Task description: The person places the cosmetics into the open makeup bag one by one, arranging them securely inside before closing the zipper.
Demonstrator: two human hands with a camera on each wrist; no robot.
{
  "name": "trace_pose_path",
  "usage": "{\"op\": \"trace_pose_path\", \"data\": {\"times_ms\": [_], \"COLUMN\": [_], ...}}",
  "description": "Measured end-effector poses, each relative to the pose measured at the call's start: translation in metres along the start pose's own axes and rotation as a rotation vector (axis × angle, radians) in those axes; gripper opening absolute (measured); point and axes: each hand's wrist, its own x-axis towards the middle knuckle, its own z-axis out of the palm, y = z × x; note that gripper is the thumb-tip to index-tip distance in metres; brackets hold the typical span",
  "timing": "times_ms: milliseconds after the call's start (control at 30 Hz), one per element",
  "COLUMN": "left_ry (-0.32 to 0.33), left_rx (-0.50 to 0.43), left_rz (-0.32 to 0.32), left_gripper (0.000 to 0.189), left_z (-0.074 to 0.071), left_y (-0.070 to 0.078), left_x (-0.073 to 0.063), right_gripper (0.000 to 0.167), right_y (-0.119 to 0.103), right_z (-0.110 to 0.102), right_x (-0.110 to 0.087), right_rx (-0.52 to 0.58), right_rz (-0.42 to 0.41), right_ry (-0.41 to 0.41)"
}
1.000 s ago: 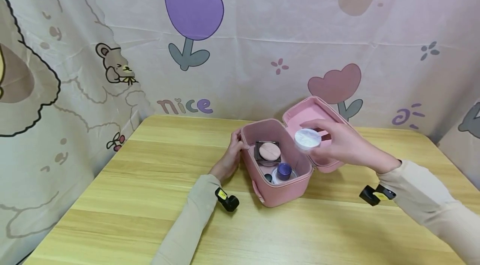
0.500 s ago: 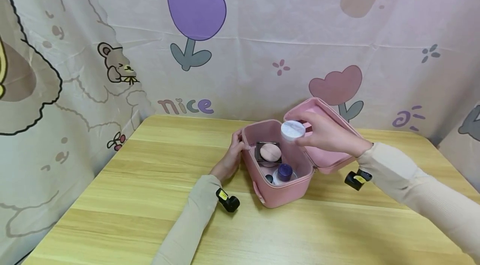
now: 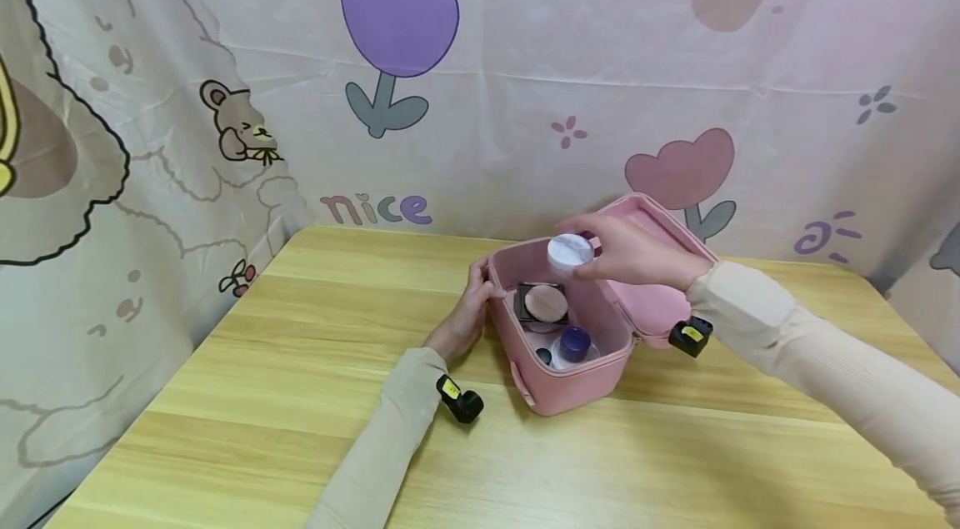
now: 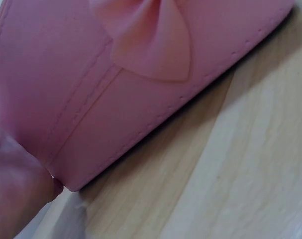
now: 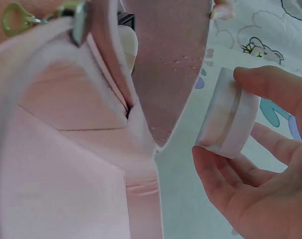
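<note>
A pink cosmetic case (image 3: 558,391) stands on the table with its lid (image 3: 652,312) folded back to the right. At its back left corner my left hand (image 3: 467,308) grips the case; part of that hand is hidden behind the wall. My right hand (image 3: 633,250) pinches a round white jar (image 3: 570,251) with a marbled top between thumb and fingers, above the back of the case. The right wrist view shows the jar (image 5: 228,114) tilted on its side. Inside the case lie a dark square compact (image 3: 528,312), a pale round puff (image 3: 546,303) and a small purple jar (image 3: 575,343).
A clear round item (image 3: 592,358) lies under the purple jar, with a small dark round thing (image 3: 543,356) beside it. The wooden table (image 3: 300,346) meets a printed cloth (image 3: 510,129) behind. A pink bow (image 4: 151,45) sits on the case's outer side.
My right hand has carried the white jar leftward and slightly up, from beside the lid to over the back of the case. The left hand has stayed at the case.
</note>
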Motion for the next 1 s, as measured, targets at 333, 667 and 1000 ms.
{"op": "trace_pose_path", "data": {"times_ms": [333, 667, 1000], "left_ry": [-0.002, 0.0, 0.011], "left_rx": [0.015, 0.024, 0.009], "left_rz": [-0.006, -0.012, 0.006], "left_gripper": [0.076, 0.076, 0.075], "left_z": [0.001, 0.002, 0.001], "left_y": [0.004, 0.003, 0.003], "left_x": [0.0, -0.001, -0.001], "right_gripper": [0.046, 0.044, 0.065], "right_y": [0.002, 0.003, 0.001], "right_z": [0.01, 0.015, 0.012], "right_x": [0.017, 0.022, 0.018], "right_rx": [0.005, -0.032, -0.103], "right_rz": [-0.017, -0.008, 0.074], "right_ry": [-0.059, -0.082, -0.187]}}
